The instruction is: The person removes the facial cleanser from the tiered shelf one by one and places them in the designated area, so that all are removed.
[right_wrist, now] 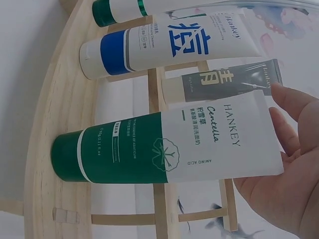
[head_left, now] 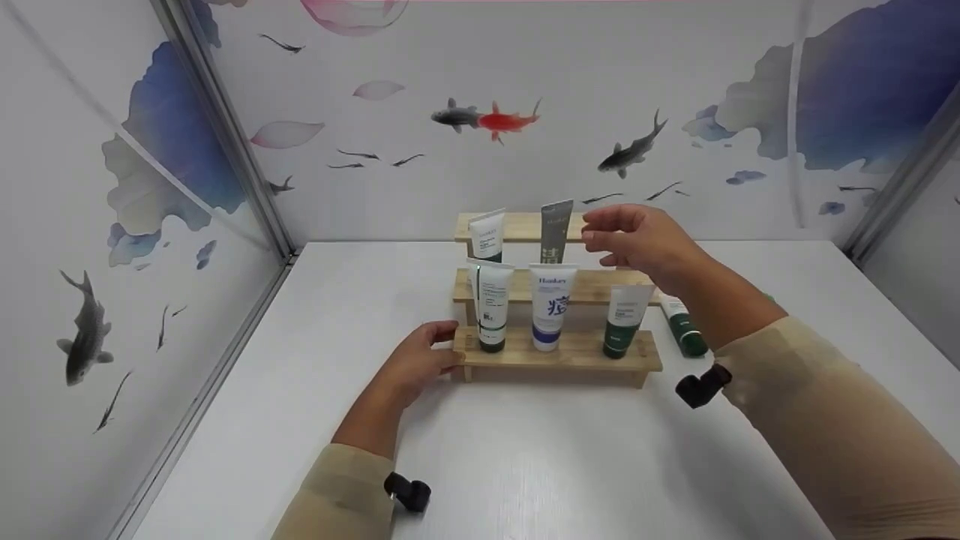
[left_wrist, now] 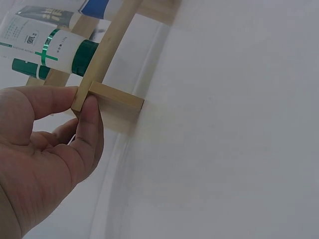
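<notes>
A three-tier wooden rack [head_left: 585, 360] stands on the white table and carries several squeeze tubes. My left hand [head_left: 420, 364] pinches the left end of its lowest shelf between thumb and fingers, as the left wrist view shows. Just right of the grey tube [head_left: 556, 229], my right hand [head_left: 637, 240] is raised with fingers loosely bent and nothing held. The lowest shelf bears a white tube with green trim [head_left: 492, 304], a white-and-blue tube [head_left: 553, 300] and a white-and-green tube [right_wrist: 124, 147]. Farther back stands another white-and-green tube [head_left: 488, 234], its lower part hidden.
On the table right of the rack lies a green-and-white tube [head_left: 686, 330], partly covered by my right forearm. A bit of green [head_left: 769, 298] shows beyond that arm. White panels [head_left: 510, 45] printed with fish enclose the table at the back and sides.
</notes>
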Available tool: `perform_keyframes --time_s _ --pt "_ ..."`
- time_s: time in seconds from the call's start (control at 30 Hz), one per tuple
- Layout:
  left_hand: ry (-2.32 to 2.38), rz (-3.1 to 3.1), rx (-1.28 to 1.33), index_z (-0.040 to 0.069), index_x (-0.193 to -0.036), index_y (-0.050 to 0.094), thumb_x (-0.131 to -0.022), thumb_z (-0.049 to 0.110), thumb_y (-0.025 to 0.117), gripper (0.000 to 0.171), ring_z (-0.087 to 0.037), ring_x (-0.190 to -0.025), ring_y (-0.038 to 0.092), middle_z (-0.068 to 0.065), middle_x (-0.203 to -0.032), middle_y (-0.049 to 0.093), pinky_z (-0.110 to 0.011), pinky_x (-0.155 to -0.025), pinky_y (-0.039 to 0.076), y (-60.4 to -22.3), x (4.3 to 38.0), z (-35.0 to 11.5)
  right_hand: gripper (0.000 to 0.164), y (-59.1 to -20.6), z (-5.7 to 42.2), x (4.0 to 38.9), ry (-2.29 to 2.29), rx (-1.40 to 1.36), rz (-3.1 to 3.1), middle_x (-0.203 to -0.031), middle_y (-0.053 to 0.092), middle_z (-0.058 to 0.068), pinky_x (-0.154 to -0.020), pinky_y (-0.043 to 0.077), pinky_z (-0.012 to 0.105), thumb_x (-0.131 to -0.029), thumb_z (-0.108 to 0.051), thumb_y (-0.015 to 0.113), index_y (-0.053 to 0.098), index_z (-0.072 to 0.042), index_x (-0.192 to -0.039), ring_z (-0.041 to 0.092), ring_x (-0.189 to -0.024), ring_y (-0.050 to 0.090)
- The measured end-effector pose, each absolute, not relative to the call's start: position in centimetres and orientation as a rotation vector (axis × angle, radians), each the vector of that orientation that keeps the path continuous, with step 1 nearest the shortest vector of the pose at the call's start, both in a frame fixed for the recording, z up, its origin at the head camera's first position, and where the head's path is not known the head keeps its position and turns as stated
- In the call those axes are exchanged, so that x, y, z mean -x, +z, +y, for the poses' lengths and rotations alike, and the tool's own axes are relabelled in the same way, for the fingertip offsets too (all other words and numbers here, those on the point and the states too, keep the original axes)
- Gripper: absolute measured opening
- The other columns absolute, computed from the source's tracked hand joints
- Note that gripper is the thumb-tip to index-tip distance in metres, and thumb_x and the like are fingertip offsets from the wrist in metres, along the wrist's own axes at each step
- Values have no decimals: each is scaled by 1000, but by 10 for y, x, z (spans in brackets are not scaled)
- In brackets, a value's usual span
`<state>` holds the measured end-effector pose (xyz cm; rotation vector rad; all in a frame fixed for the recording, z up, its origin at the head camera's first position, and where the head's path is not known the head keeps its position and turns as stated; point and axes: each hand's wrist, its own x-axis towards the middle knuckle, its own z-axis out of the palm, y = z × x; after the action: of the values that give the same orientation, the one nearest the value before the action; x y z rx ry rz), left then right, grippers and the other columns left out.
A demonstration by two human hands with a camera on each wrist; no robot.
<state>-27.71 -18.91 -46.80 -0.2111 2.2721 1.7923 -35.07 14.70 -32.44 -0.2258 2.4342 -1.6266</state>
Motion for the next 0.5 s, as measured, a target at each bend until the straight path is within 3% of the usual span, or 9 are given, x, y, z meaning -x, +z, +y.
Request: perform_keyframes --time_s 0.23,0.5 --pt "1803 2260 233 9 -156 50 -97 5 70 62 -25 -136 62 -11 -160 53 -40 -112 56 -469 279 -189 49 -316 145 352 -1629 236 2456 -141 66 5 -101 60 31 -100 -38 76 64 -21 -144 21 -124 67" --pt "1780 2268 257 12 -157 50 -98 7 70 62 -24 -136 61 -9 -160 53 -40 -114 56 -467 278 -187 44 -310 134 361 -1628 257 2432 -137 70 3 -102 60 30 -102 -31 75 64 -17 -142 25 -128 68"
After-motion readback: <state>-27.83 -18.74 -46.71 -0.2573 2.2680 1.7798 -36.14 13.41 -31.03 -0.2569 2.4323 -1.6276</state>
